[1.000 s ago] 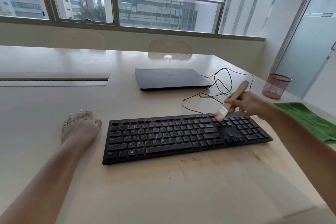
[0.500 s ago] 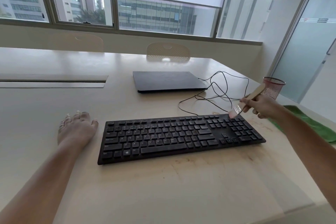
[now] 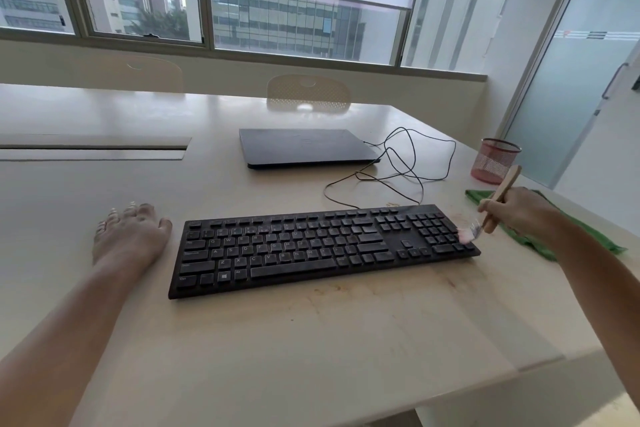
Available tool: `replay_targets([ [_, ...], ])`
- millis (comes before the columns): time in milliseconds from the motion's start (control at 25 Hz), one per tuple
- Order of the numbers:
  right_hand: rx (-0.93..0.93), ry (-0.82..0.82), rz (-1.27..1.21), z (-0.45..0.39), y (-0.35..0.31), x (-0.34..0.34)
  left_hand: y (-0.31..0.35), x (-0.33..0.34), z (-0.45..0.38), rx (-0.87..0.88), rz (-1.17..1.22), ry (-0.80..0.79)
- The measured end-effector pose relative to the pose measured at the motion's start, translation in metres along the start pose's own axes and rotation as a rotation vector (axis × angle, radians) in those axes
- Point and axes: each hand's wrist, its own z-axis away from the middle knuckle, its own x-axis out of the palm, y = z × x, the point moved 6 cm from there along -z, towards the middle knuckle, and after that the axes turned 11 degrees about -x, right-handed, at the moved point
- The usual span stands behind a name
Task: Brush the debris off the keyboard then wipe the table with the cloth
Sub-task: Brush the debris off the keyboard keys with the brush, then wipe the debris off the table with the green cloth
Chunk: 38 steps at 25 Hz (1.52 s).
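At right edge of black keyboard point(image 3: 322, 246), right hand point(image 3: 516, 211) pinching brush point(image 3: 491, 208), bristles on numpad. Left hand point(image 3: 130, 236) flat on bench point(image 3: 311, 340). Green cloth point(image 3: 540, 239) far right. QWERTY legends, Windows key readable.

Cloth point(image 3: 540, 246) partly behind right arm.

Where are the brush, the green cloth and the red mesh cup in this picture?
brush point(image 3: 502, 196): head view, on the wooden handle above the gripping fingers.
green cloth point(image 3: 530, 243): head view, on the fold near the keyboard's right end.
red mesh cup point(image 3: 493, 163): head view, on its front wall.
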Motion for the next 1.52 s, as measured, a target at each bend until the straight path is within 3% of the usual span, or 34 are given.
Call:
replay_targets([
  [80, -0.014, 0.133, -0.029, 0.011, -0.02, -0.004, 0.0, 0.0, -0.001, 0.001, -0.002, -0.017],
  [160, -0.159, 0.216, -0.233, 0.029, -0.067, 0.016, -0.003, -0.001, 0.002, -0.015, 0.0, -0.025],
  [240, -0.361, 0.086, -0.503, 0.057, -0.129, 0.055, -0.006, -0.005, 0.011, -0.046, 0.01, 0.015],
  [320, -0.524, -0.08, -0.614, 0.093, -0.189, 0.093, -0.009, -0.009, 0.021, -0.069, 0.03, 0.065],
  [400, -0.67, -0.145, -0.559, 0.127, -0.232, 0.11, -0.013, -0.01, 0.028, -0.059, 0.038, 0.082],
  [480, -0.734, -0.09, -0.337, 0.137, -0.238, 0.109, -0.017, -0.008, 0.032, -0.05, 0.039, 0.064],
  [600, -0.635, -0.025, -0.172, 0.118, -0.195, 0.089, -0.02, -0.008, 0.032, -0.044, 0.048, 0.052],
  [840, -0.4, 0.048, -0.32, 0.068, -0.074, 0.053, -0.018, -0.009, 0.034, -0.044, 0.063, 0.044],
  [1080, -0.163, 0.143, -0.214, 0.047, -0.003, 0.024, -0.017, -0.011, 0.04, -0.027, 0.071, 0.056],
  [1160, -0.108, 0.182, -0.198, 0.045, 0.013, 0.016, -0.015, -0.013, 0.042, -0.023, 0.078, 0.063],
  [1360, -0.095, 0.539, -0.355, 0.046, 0.014, 0.001, -0.014, -0.017, 0.046, 0.004, 0.135, 0.07],
  [1520, -0.182, 0.562, -0.395, 0.035, 0.0, 0.01, -0.013, -0.019, 0.045, 0.062, 0.167, 0.079],
])
